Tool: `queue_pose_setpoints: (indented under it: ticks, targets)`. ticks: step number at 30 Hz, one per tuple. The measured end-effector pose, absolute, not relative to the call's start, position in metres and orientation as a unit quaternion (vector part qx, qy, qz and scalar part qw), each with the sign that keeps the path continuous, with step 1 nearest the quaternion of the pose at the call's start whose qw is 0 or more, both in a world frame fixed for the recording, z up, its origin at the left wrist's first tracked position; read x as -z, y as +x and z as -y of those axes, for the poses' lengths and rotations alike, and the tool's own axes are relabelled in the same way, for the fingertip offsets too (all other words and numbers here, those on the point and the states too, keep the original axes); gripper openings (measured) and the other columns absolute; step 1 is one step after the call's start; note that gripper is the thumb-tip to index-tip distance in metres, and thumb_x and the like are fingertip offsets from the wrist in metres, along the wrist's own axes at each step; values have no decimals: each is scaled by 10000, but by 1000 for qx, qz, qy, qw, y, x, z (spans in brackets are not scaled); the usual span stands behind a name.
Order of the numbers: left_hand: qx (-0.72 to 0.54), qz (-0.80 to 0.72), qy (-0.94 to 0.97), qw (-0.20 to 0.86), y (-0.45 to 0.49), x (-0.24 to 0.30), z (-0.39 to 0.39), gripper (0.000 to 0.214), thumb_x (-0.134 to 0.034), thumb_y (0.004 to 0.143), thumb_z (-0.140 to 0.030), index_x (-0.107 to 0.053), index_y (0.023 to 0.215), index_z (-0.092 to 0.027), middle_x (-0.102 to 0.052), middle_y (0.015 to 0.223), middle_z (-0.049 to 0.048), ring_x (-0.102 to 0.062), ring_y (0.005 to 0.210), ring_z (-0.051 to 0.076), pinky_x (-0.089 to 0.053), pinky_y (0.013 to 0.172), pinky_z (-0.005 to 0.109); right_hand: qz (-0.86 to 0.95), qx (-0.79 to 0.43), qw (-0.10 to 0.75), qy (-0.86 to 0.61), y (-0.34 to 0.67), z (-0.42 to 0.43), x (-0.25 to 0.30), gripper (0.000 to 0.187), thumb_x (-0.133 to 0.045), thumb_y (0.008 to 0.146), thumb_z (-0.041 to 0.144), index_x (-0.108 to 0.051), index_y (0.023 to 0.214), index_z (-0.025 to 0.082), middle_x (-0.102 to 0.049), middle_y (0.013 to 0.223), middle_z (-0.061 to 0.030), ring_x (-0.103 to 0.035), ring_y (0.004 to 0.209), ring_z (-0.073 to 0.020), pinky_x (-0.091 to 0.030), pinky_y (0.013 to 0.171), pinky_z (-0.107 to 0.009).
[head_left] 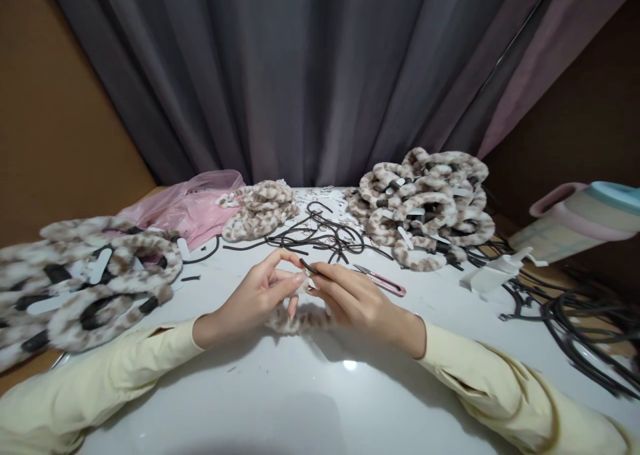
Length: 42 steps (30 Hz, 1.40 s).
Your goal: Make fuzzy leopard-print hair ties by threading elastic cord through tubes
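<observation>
My left hand [260, 298] and my right hand [355, 299] meet over the white table [310, 395]. Both pinch the end of a thin black band [311, 269] at their fingertips. A fluffy leopard-print fabric sleeve [303, 318] hangs below between the two hands, touching the table. Both hands are closed in a pinch. Pale yellow sleeves cover both arms.
Leopard-print fluffy headbands lie piled at the left [90, 281], back middle [260, 208] and back right [425, 208]. Loose black bands [320, 235] lie behind the hands, with small red snips [383, 280] beside them. A pink bag [190, 205], a pitcher [575, 221] and black cords [580, 321] flank the table.
</observation>
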<state>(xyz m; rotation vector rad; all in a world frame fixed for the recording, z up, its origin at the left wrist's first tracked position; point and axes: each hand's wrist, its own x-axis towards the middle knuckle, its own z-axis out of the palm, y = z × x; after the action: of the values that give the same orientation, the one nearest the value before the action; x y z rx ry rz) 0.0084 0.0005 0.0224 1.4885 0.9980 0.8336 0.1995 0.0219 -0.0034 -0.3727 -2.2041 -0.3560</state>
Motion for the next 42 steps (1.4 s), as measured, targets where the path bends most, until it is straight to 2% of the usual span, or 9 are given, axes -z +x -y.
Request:
queue_pose_setpoints:
  ticks: [5, 9, 16, 21, 25, 29, 33, 37, 42]
  targets:
    - [-339, -438, 635, 539, 5, -20, -5, 308, -538, 849, -409, -393, 1011, -192, -511, 495, -83, -419, 428, 71, -314, 438, 159, 878, 17, 442, -182, 197, -25, 8, 144, -488, 878, 81, -557, 1001, 110, -643, 977, -133, -634, 878, -172, -571, 718, -279]
    - [-327, -436, 633, 550, 6, -23, -4, 357, -589, 816, -403, -403, 1038, -195, -480, 515, -94, -388, 434, 61, -282, 428, 150, 871, 17, 455, -185, 198, -26, 8, 152, -467, 883, 71, -552, 996, 129, -640, 963, -118, -638, 880, -165, -575, 722, -274]
    - [-330, -445, 570, 607, 8, -25, -5, 373, -643, 773, -390, -464, 1024, -178, -461, 453, -97, -333, 371, 46, -213, 383, 145, 915, 100, 367, -139, 204, -21, 3, 213, -429, 898, 72, -554, 1065, 26, -611, 1106, -228, -605, 1032, -254, -557, 804, -369]
    - [-338, -451, 566, 601, 8, -23, -6, 364, -635, 783, -382, -445, 1025, -186, -472, 437, -97, -313, 361, 40, -202, 380, 132, 888, -152, 373, -220, 202, -28, -4, 262, -408, 941, 174, -624, 1047, 71, -622, 1126, -165, -603, 1029, -193, -513, 864, -308]
    - [-331, -462, 622, 539, 7, -21, -4, 325, -600, 812, -380, -412, 1009, -202, -485, 445, -99, -360, 381, 58, -277, 387, 134, 824, -376, 297, -302, 203, -35, -17, 355, -426, 942, 315, -681, 788, 123, -672, 883, -68, -626, 786, -153, -495, 679, -244]
    - [-333, -448, 661, 501, 7, -15, -3, 282, -562, 838, -369, -399, 1000, -207, -484, 448, -104, -355, 364, 60, -302, 383, 143, 795, -459, 234, -321, 206, -41, -22, 373, -510, 885, 424, -684, 784, 109, -660, 769, -45, -573, 655, -135, -442, 580, -227]
    - [-345, -440, 681, 472, 7, -7, -3, 242, -552, 845, -342, -398, 969, -202, -485, 447, -102, -367, 371, 54, -304, 397, 134, 824, -414, 243, -300, 206, -40, -16, 259, -549, 880, 329, -699, 816, 128, -671, 802, -48, -599, 696, -137, -463, 619, -227]
    - [-340, -450, 658, 499, 8, -3, -3, 242, -553, 838, -336, -388, 952, -201, -470, 425, -111, -341, 340, 48, -281, 372, 126, 904, -218, 256, -262, 203, -32, -5, 191, -489, 903, 158, -673, 892, 108, -654, 937, -106, -623, 802, -163, -497, 705, -263]
    - [-320, -455, 643, 527, 10, -3, -7, 279, -561, 832, -379, -378, 951, -205, -523, 470, -91, -380, 361, 59, -285, 368, 127, 955, 19, 205, -213, 202, -25, 6, 245, -392, 917, 93, -621, 836, 70, -603, 905, -156, -599, 762, -201, -517, 649, -323]
